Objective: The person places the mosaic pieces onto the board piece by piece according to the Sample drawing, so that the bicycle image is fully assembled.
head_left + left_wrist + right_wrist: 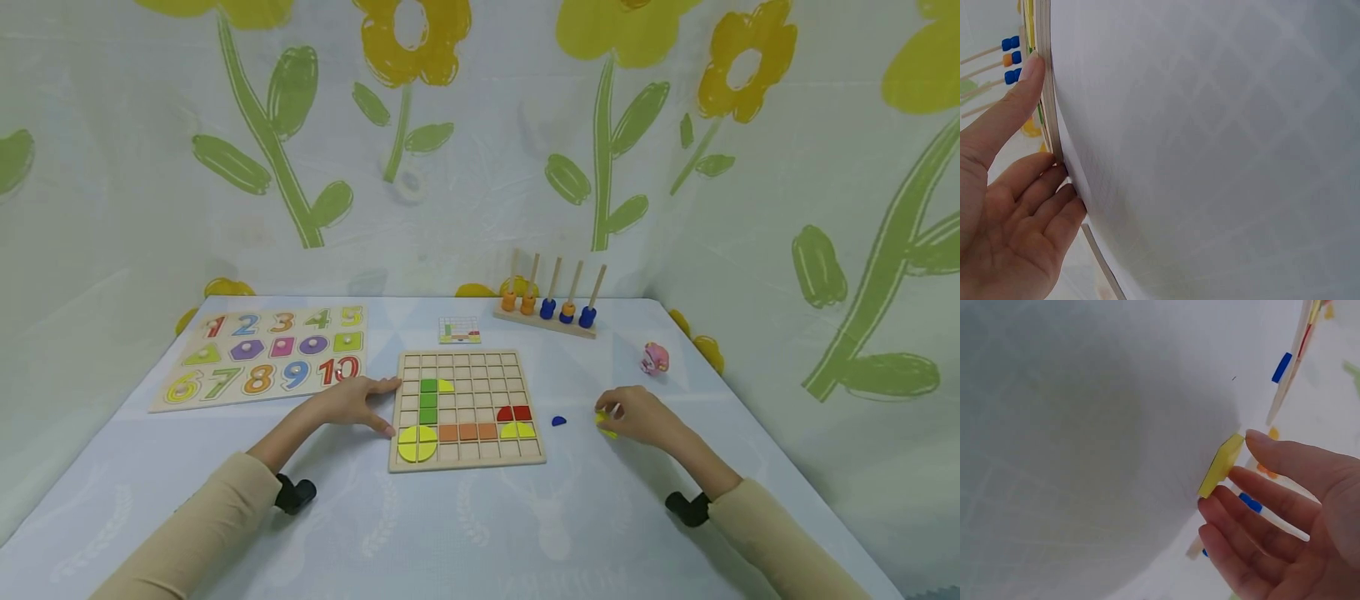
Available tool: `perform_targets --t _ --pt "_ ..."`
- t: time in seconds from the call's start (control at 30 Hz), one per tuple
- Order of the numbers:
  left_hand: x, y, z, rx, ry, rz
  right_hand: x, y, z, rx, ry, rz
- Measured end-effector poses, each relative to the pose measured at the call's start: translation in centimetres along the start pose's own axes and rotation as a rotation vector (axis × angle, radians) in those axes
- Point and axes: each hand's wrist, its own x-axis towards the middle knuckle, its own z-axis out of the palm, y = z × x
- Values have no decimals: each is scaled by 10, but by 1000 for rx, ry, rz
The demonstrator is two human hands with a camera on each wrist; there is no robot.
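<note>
My left hand rests against the left edge of a wooden grid board, thumb and fingers spread and fairly straight. In the left wrist view the board appears edge-on beside the thumb. Green squares, orange squares, red pieces and yellow rounded pieces lie in its cells. Right of the board, my right hand pinches a flat yellow piece between thumb and fingertips, low over the table. A small blue half-round piece lies between that hand and the board.
A number-and-shape puzzle lies at the left. Behind the board is a small pattern card. A peg stand with blue and orange beads stands at the back, and a pink toy figure at the right.
</note>
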Motion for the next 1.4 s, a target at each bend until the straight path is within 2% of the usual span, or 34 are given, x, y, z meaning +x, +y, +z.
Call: perform_targets --t 0.57,0.73,1.0,1.17,1.4 --pt "-1 2 0 -8 -1 -3 8 -5 6 45 0 87" --pt "-1 2 0 -9 0 -4 6 -8 6 67 8 73" --pt "-1 2 -1 -10 -5 -2 4 -21 7 77 37 11" --pt "-1 3 -1 -7 -7 -2 2 -35 9 94 36 -25" --pt "-2 4 -1 -1 -11 3 0 -58 15 106 39 -148"
